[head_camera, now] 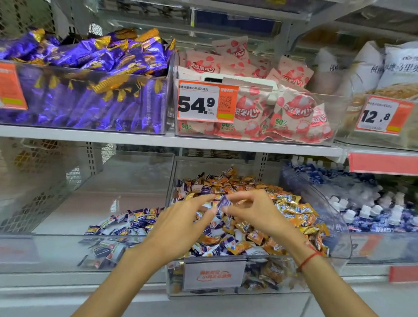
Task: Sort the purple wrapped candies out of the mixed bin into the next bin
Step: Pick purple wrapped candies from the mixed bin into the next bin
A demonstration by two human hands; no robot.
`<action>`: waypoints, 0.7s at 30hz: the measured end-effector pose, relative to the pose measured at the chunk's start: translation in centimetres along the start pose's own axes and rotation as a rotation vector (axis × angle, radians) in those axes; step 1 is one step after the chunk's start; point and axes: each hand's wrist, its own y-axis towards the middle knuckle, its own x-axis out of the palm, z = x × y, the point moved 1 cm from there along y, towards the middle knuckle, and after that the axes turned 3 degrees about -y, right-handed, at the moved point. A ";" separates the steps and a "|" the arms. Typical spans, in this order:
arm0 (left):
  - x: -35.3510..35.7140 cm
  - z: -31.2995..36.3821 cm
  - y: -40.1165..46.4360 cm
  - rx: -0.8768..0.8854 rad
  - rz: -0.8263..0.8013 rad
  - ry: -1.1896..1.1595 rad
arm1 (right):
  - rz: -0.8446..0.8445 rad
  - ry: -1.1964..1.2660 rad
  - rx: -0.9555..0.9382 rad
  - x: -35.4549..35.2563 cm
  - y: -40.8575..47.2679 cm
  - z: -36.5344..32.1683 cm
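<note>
There is one view only, from the camera on my head, facing forward and slightly down at a shop shelf close in front of me. My forearms enter from the near bottom edge and reach to the lower shelf (145, 299) at centre. The upper shelf (155, 139) crosses the middle, its boards and edges bowed (wide-angle lens). With no second view, nothing is shared.

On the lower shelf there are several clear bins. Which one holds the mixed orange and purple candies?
The middle bin, under both hands, holds orange and purple candies together. The bin to its left has only a small purple-and-white pile; the right one holds blue-and-white pieces.
</note>
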 end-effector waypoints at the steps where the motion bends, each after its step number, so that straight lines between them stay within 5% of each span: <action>1: 0.1 0.1 0.1 -0.026 0.004 -0.043 | 0.014 0.141 0.008 -0.4 -0.1 -0.6; 8: -0.6 0.4 0.1 -0.060 0.217 -0.601 | -0.032 0.475 -0.048 -0.2 -0.5 -2.7; 10: -1.4 -0.1 -0.3 -0.063 0.264 -0.574 | -0.039 0.337 -0.006 0.4 -0.3 -1.8; 14: -2.6 -1.6 -0.8 -0.077 0.294 -0.464 | -0.187 -0.310 0.015 3.6 0.3 0.3; 21: -3.2 -3.2 -1.5 -0.154 0.283 -0.479 | -0.210 -0.577 0.044 5.8 1.5 -0.1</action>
